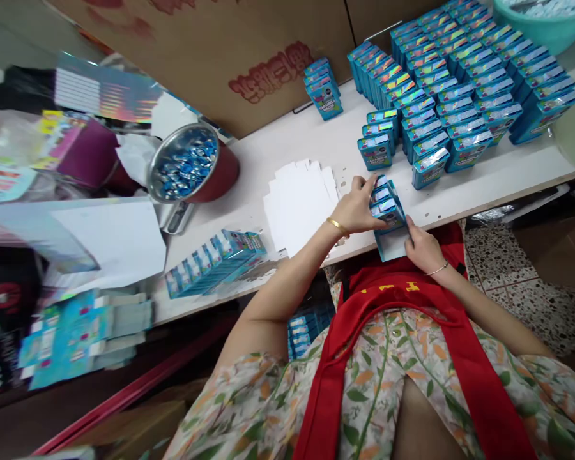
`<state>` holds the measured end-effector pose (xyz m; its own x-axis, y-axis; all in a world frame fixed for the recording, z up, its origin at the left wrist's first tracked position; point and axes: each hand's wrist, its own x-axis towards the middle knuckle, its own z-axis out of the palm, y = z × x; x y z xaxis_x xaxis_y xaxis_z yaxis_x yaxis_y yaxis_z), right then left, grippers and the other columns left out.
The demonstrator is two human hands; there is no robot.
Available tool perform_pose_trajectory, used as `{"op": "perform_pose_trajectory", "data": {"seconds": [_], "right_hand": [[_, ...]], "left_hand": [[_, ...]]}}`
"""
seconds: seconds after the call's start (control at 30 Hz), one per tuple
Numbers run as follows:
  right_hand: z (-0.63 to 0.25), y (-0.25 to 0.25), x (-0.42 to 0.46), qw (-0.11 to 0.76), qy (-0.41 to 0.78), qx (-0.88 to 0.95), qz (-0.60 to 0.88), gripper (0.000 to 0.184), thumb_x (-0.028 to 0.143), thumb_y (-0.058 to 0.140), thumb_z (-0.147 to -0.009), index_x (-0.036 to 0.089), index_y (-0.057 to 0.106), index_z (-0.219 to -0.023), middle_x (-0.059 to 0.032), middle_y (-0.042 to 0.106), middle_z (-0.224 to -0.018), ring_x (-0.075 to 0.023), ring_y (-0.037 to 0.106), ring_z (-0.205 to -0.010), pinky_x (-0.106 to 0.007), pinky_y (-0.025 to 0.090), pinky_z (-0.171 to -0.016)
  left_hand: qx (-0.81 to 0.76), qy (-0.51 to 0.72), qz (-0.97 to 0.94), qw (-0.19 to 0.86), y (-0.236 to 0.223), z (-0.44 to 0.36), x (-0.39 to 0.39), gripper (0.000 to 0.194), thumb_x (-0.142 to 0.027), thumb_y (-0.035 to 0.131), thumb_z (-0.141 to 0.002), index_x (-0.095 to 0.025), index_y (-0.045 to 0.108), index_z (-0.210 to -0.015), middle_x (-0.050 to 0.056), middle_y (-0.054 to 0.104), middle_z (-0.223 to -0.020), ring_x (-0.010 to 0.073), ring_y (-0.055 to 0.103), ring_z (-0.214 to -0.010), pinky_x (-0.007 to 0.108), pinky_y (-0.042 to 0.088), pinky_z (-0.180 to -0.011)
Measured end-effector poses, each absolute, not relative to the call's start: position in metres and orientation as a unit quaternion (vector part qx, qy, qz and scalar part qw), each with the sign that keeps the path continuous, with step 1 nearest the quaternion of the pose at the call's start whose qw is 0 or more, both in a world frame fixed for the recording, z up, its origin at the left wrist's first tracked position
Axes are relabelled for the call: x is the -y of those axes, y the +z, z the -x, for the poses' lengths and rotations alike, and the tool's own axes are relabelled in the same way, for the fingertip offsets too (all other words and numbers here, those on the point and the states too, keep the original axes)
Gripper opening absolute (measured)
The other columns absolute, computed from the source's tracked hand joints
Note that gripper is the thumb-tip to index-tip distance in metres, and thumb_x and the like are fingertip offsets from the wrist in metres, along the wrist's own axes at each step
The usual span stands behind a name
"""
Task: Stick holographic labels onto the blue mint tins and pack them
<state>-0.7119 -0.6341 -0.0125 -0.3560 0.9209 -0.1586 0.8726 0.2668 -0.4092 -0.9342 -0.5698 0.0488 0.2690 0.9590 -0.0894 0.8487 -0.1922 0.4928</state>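
Near the table's front edge, my left hand [357, 207] is closed around a short row of small blue candy boxes [382, 197]. The row sits at or in the far end of a larger blue carton [391, 245] with a pale inside; how deep cannot be made out. My right hand [425, 248] pinches the carton's right side wall between thumb and fingers. Left of my left hand lies a fanned stack of white cards [299, 204]. Beyond my hands, a short row of matching blue boxes [374, 152] stands upright.
Many rows of blue boxes [479, 83] fill the table's right back, beside a turquoise tub [551, 29]. Left stand a pot of blue-wrapped candies [188, 167] and another box row [211, 265]. A large cardboard box [268, 38] borders the back. Flattened blue cartons [71, 338] lie lower left.
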Motion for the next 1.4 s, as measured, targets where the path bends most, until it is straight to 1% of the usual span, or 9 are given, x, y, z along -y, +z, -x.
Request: {"op": "perform_pose_trajectory", "data": {"seconds": [0.17,0.3,0.4,0.57,0.73,0.9,1.03,1.2,1.4], "right_hand": [[0.711,-0.013,0.627,0.054,0.237,0.797,0.552,0.067,0.013,0.038,-0.088,0.003,0.040,-0.155,-0.0208,0.072,-0.124,-0.0312,0.073,-0.096,-0.044,0.060,-0.087],[0.706,-0.018,0.613,0.093,0.237,0.789,0.559,0.066,0.014,0.039,-0.088,0.004,0.042,-0.153,-0.0205,0.070,-0.128,-0.0307,0.072,-0.101,-0.043,0.061,-0.087],[0.704,-0.022,0.609,0.113,0.236,0.782,0.566,0.065,0.017,0.041,-0.088,0.006,0.045,-0.152,-0.0185,0.072,-0.126,-0.0297,0.072,-0.101,-0.041,0.061,-0.086],[0.707,-0.023,0.613,0.095,0.267,0.767,0.576,0.065,0.015,0.038,-0.090,0.008,0.043,-0.154,-0.0183,0.070,-0.131,-0.0297,0.072,-0.105,-0.042,0.060,-0.092],[0.710,-0.024,0.615,0.092,0.305,0.744,0.587,0.065,0.016,0.037,-0.092,0.007,0.041,-0.155,-0.0181,0.066,-0.138,-0.0308,0.070,-0.115,-0.045,0.057,-0.103],[0.717,-0.023,0.621,0.090,0.316,0.730,0.600,0.065,0.013,0.039,-0.089,0.009,0.044,-0.154,-0.0147,0.063,-0.144,-0.0270,0.067,-0.123,-0.039,0.056,-0.106],[0.731,-0.030,0.622,0.067,0.311,0.728,0.608,0.069,0.011,0.038,-0.087,0.011,0.040,-0.157,-0.0151,0.068,-0.136,-0.0262,0.070,-0.117,-0.038,0.058,-0.101],[0.738,-0.007,0.608,0.015,0.319,0.737,0.596,0.068,0.011,0.037,-0.089,0.008,0.037,-0.158,-0.0178,0.070,-0.130,-0.0271,0.072,-0.111,-0.038,0.058,-0.098],[0.740,0.000,0.577,-0.015,0.279,0.763,0.583,0.069,0.017,0.035,-0.094,0.008,0.026,-0.161,-0.0189,0.070,-0.128,-0.0295,0.069,-0.109,-0.040,0.054,-0.096]], "left_hand": [[-0.628,0.053,-0.757,0.172,0.045,0.909,0.557,0.116,-0.050,0.086,-0.061,-0.019,0.029,-0.158,0.023,0.040,-0.150,0.0419,0.067,-0.110,0.055,0.057,-0.095],[-0.582,0.081,-0.795,0.147,0.035,0.914,0.535,0.126,-0.066,0.085,-0.060,-0.018,0.026,-0.160,0.026,0.023,-0.166,0.0555,0.033,-0.146,0.071,0.030,-0.117],[-0.498,0.133,-0.844,0.148,0.040,0.936,0.501,0.122,-0.080,0.072,-0.067,-0.025,0.020,-0.162,0.018,0.013,-0.172,0.0491,0.005,-0.158,0.072,0.005,-0.124],[-0.470,0.129,-0.866,0.111,0.050,0.975,0.413,0.127,-0.077,0.075,-0.065,-0.018,0.021,-0.163,0.019,0.006,-0.173,0.0465,-0.005,-0.159,0.066,-0.013,-0.124],[-0.462,0.062,-0.875,0.132,0.024,0.968,0.360,0.137,-0.068,0.083,-0.058,-0.006,0.019,-0.162,0.025,0.012,-0.170,0.0480,0.003,-0.158,0.065,-0.002,-0.126],[-0.454,0.092,-0.881,0.096,0.010,0.951,0.362,0.125,-0.058,0.079,-0.059,0.006,0.031,-0.155,0.029,0.049,-0.146,0.0436,0.048,-0.137,0.056,0.036,-0.118],[-0.537,0.205,-0.807,0.136,-0.005,0.975,0.390,0.125,-0.056,0.085,-0.052,-0.011,0.035,-0.158,0.020,0.058,-0.134,0.0427,0.057,-0.124,0.057,0.047,-0.111],[-0.628,0.402,-0.643,0.173,0.014,1.028,0.468,0.124,-0.062,0.083,-0.067,-0.023,0.014,-0.163,0.018,0.037,-0.156,0.0422,0.041,-0.144,0.061,0.036,-0.120],[-0.516,0.564,-0.624,0.163,0.057,1.033,0.560,0.149,-0.090,0.077,-0.044,-0.033,0.004,-0.160,0.010,0.046,-0.140,0.0324,0.054,-0.132,0.046,0.046,-0.115]]}}
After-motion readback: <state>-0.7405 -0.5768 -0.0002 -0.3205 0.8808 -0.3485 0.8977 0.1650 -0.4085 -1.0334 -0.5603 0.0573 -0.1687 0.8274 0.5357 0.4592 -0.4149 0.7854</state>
